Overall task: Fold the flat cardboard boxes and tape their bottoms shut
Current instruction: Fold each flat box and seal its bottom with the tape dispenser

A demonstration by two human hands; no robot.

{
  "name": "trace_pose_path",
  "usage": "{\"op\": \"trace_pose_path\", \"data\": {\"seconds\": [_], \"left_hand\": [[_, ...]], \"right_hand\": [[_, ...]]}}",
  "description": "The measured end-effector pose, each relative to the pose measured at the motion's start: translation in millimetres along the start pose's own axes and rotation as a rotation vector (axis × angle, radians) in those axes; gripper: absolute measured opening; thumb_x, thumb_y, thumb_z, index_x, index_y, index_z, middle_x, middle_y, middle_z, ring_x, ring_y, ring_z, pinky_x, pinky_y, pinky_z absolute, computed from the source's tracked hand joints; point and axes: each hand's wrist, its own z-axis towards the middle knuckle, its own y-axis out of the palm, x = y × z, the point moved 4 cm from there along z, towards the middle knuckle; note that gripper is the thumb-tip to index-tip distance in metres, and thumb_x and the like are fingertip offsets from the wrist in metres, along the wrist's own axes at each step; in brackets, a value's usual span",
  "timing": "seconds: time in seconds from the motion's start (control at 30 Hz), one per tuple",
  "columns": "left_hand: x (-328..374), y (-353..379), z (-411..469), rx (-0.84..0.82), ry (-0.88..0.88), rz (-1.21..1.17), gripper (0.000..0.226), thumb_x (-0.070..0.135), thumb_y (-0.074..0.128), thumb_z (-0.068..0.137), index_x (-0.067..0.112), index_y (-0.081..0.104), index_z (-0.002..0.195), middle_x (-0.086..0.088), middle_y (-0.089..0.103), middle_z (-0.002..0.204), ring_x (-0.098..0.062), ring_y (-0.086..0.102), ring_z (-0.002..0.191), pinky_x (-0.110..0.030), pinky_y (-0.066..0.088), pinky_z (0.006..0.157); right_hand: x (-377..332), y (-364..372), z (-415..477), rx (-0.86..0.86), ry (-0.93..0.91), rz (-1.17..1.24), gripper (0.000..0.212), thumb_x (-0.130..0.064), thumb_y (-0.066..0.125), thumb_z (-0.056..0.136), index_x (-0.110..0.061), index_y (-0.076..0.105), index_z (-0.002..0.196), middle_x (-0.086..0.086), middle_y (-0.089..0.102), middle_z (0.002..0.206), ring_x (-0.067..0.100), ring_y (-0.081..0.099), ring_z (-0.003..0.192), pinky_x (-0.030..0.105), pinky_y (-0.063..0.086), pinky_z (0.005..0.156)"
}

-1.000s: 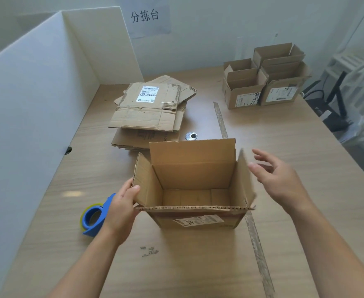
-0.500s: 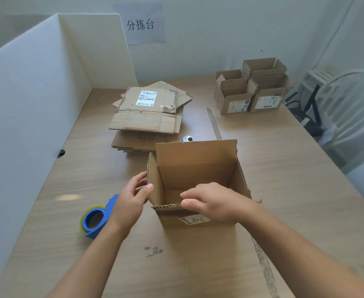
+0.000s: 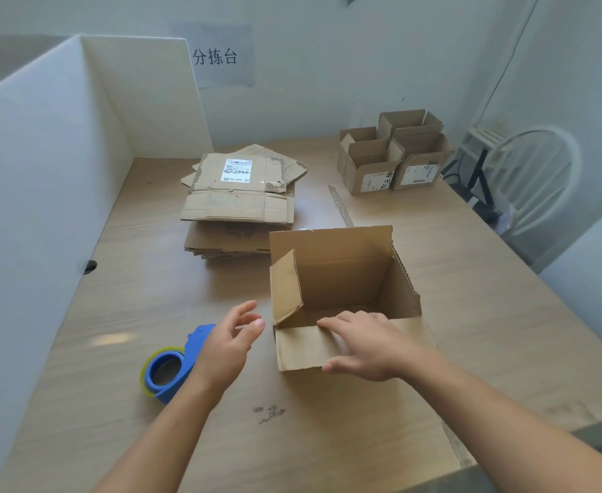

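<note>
Our right hand has a flat grip: straight fingers press the near flap of the cardboard box, which stands open on the table. Our left hand hovers open beside it, holding nothing. If we push too hard, the box could tip

Brown cardboard box, blue tape dispenser

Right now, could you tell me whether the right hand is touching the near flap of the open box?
Touching. The head view shows the right hand lying on the near flap of the open box, fingers spread across it.
</note>
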Motion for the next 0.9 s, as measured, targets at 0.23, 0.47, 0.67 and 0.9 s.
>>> {"op": "trace_pose_path", "data": {"seconds": [0.23, 0.47, 0.67, 0.9], "left_hand": [[12.0, 12.5, 10.1, -0.08, 0.031, 0.09, 0.033, 0.032, 0.054, 0.1, 0.038, 0.05, 0.132, 0.011, 0.062, 0.122, -0.009, 0.06, 0.112, -0.032, 0.048, 0.095], [39.0, 51.2, 38.6, -0.18, 0.045, 0.206, 0.038, 0.033, 0.056, 0.099, 0.032, 0.05, 0.136, 0.011, 0.06, 0.12, -0.01, 0.057, 0.113, -0.028, 0.045, 0.092], [71.1, 110.3, 85.8, -0.244, 0.039, 0.219, 0.041, 0.043, 0.061, 0.093, 0.034, 0.054, 0.133, 0.011, 0.062, 0.117, -0.006, 0.059, 0.111, -0.024, 0.044, 0.086], [121.0, 221.8, 172.9, -0.25, 0.05, 0.42, 0.037, 0.038, 0.056, 0.097, 0.031, 0.052, 0.134, 0.018, 0.06, 0.11, 0.002, 0.057, 0.103, -0.017, 0.044, 0.075]], "right_hand": [[29.6, -18.3, -10.7, 0.114, 0.041, -0.049, 0.075, -0.066, 0.054, 0.088, -0.037, 0.025, 0.15, -0.007, 0.039, 0.144, 0.021, 0.038, 0.129, 0.041, 0.019, 0.116], [93.3, -43.0, -15.6, 0.131, 0.122, -0.047, 0.076, -0.066, 0.055, 0.088, -0.036, 0.024, 0.151, -0.007, 0.039, 0.144, 0.02, 0.038, 0.13, 0.043, 0.021, 0.117], [184.2, -77.5, -12.7, 0.198, 0.207, -0.048, 0.077, -0.063, 0.056, 0.089, -0.034, 0.022, 0.152, -0.005, 0.039, 0.145, 0.021, 0.037, 0.134, 0.049, 0.015, 0.121], [323.9, -116.2, 30.8, 0.281, 0.267, -0.113, 0.075, -0.061, 0.057, 0.089, -0.033, 0.025, 0.15, -0.004, 0.04, 0.142, 0.022, 0.036, 0.133, 0.054, 0.009, 0.121]]}}
